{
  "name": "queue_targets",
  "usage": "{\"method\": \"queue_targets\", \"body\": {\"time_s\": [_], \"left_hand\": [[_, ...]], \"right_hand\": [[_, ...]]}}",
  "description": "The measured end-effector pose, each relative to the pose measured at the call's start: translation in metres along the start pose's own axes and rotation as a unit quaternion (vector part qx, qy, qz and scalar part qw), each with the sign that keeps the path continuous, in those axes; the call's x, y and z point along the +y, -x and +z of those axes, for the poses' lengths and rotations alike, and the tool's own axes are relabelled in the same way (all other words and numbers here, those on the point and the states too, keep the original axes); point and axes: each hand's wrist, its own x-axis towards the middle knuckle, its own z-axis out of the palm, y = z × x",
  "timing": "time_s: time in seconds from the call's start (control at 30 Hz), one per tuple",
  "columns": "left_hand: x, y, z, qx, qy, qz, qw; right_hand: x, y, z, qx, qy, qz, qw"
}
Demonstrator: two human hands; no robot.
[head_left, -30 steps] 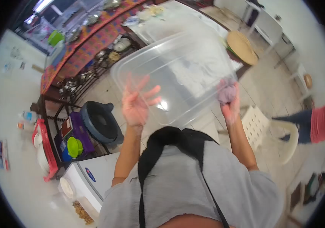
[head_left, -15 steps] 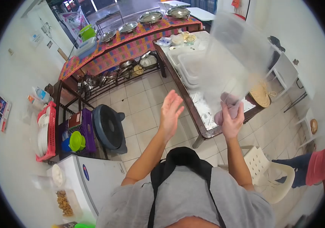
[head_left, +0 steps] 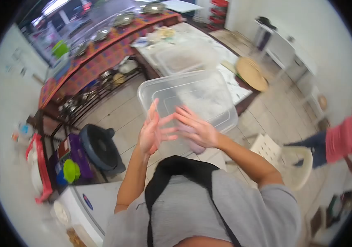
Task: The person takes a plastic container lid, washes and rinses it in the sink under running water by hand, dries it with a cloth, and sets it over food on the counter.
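A clear rectangular plastic lid [head_left: 215, 92] with rounded corners is held up in front of me, above the floor and the near end of the table. My right hand [head_left: 198, 129] lies at its lower part, fingers bent over a mauve cloth [head_left: 196, 147] that partly shows beneath them. My left hand [head_left: 151, 133] is beside it at the lid's lower left, fingers spread and slightly blurred. Whether the left fingers touch the lid or the cloth is unclear.
A marble-patterned table [head_left: 242, 92] behind the lid bears plastic containers [head_left: 184, 57] and a round woven tray [head_left: 250, 74]. A dark fan [head_left: 98, 146] stands left, a white fridge [head_left: 97, 201] lower left. At right are a cream chair [head_left: 299, 164] and a person in pink [head_left: 343, 138].
The lid has swung down and left from its raised position at the right. My right hand has moved left with the cloth, close to my left hand. The camera view has turned right.
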Motion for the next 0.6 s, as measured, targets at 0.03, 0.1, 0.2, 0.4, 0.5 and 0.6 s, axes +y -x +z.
{"method": "queue_targets", "body": {"time_s": [0.03, 0.1, 0.2, 0.4, 0.5, 0.6], "left_hand": [[-0.005, -0.002, 0.012, -0.011, -0.041, -0.003, 0.999], [-0.023, -0.001, 0.033, -0.023, -0.055, 0.05, 0.997], [-0.006, 0.023, 0.033, -0.035, -0.092, 0.006, 0.995], [0.0, 0.038, 0.022, -0.044, -0.072, 0.049, 0.995], [-0.014, 0.02, 0.031, 0.004, -0.128, 0.065, 0.99], [-0.04, -0.017, -0.026, -0.025, -0.116, 0.088, 0.989]], "right_hand": [[-0.006, -0.015, 0.006, 0.065, 0.013, 0.006, 0.998], [0.005, -0.044, 0.004, 0.176, 0.061, -0.003, 0.983], [0.093, -0.044, -0.016, 0.273, 0.163, 0.005, 0.948], [0.201, 0.026, -0.036, 0.461, 0.084, 0.23, 0.853], [0.152, -0.005, 0.039, 0.387, 0.164, 0.132, 0.898], [0.056, -0.025, 0.105, 0.259, 0.202, -0.04, 0.944]]}}
